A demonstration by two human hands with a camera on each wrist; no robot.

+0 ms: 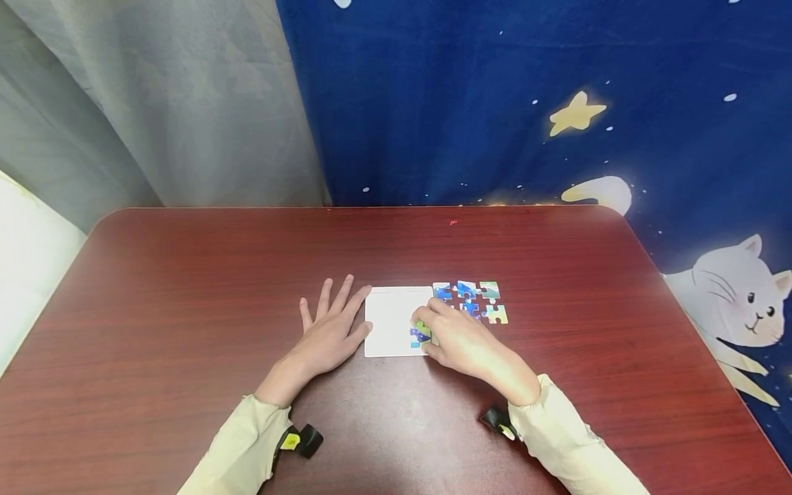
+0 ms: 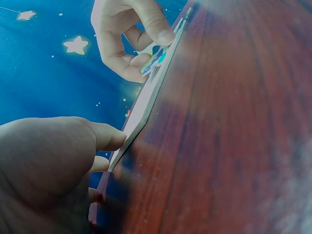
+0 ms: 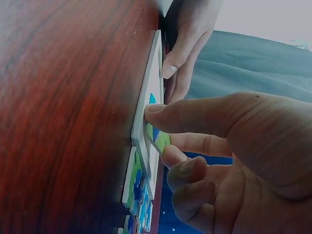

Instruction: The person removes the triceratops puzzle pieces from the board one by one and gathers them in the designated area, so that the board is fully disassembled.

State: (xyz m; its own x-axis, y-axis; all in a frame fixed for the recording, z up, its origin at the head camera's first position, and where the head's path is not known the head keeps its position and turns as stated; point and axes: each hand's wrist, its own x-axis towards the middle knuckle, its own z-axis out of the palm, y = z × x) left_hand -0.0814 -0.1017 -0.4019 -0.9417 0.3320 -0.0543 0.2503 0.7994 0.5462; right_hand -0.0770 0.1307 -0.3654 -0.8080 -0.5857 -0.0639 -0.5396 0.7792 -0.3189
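Note:
A white puzzle board (image 1: 390,320) lies flat on the table. My left hand (image 1: 328,340) has its fingers spread, with the thumb and index finger touching the board's left edge. Over the board's right side, my right hand (image 1: 467,342) pinches a green and blue jigsaw piece (image 3: 161,140) between thumb and fingers. In the right wrist view the piece is tilted against the board, near its raised edge. Several loose jigsaw pieces (image 1: 490,289) lie just right of the board, some partly hidden behind the right hand.
The reddish-brown wooden table (image 1: 185,289) extends around the board on all sides. A tiny red scrap (image 1: 454,222) lies near its far edge. Behind stand a grey curtain (image 1: 216,103) and a blue curtain (image 1: 433,103) with stars and a cat.

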